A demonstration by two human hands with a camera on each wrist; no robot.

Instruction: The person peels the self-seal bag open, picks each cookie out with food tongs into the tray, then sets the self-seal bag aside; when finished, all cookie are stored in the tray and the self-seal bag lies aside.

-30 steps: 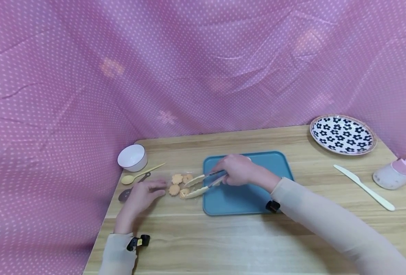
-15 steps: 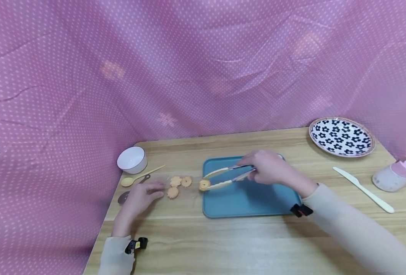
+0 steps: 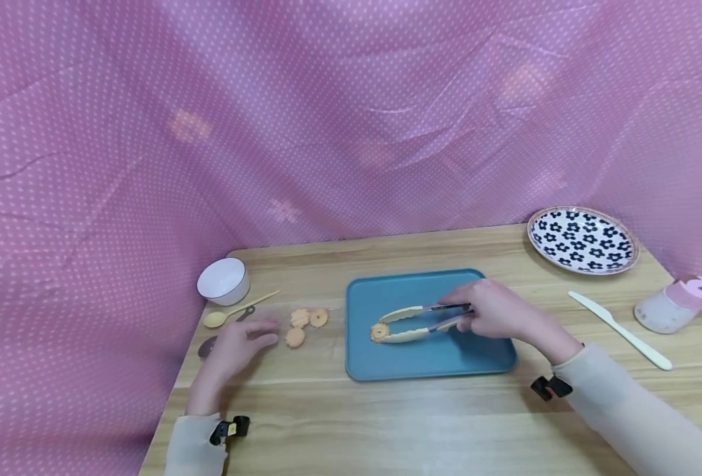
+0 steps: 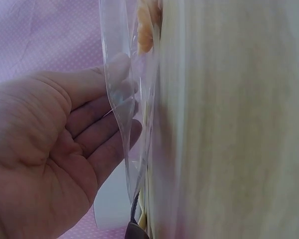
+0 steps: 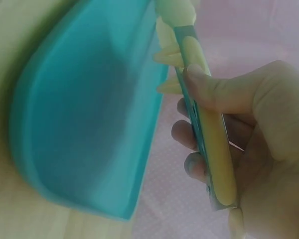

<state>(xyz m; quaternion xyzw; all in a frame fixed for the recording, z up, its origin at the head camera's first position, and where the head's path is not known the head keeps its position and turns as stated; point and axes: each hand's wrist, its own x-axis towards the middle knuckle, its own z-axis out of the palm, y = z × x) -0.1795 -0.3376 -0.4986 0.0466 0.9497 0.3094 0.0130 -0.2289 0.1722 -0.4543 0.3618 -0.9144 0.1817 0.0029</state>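
My right hand (image 3: pixel 494 311) grips a pair of tongs (image 5: pixel 212 129) with cream scalloped tips and metal arms, thumb along one arm. Between the tips is a round ring cookie (image 3: pixel 379 332), over the left part of the blue tray (image 3: pixel 428 367). On the left, a clear plastic bag (image 4: pixel 117 35) lies on the table with 3 cookies (image 3: pixel 295 337) in it. My left hand (image 4: pixel 55 134) is at the near end of this bag, fingers loosely bent and apart, their tips seen through the film.
Left of the bag are a white bowl (image 3: pixel 223 282), a yellow spoon (image 3: pixel 215 320) and a dark slotted utensil (image 3: pixel 207 346), partly behind the left hand. To the right stand a flower-patterned plate (image 3: pixel 583 241), a pale knife (image 3: pixel 619 329) and a pink-topped jar (image 3: pixel 663 311).
The tongs lifted one cookie out of the group on the plastic bag and carried it right, over the tray. The right hand moved right; the left hand stayed nearly still.
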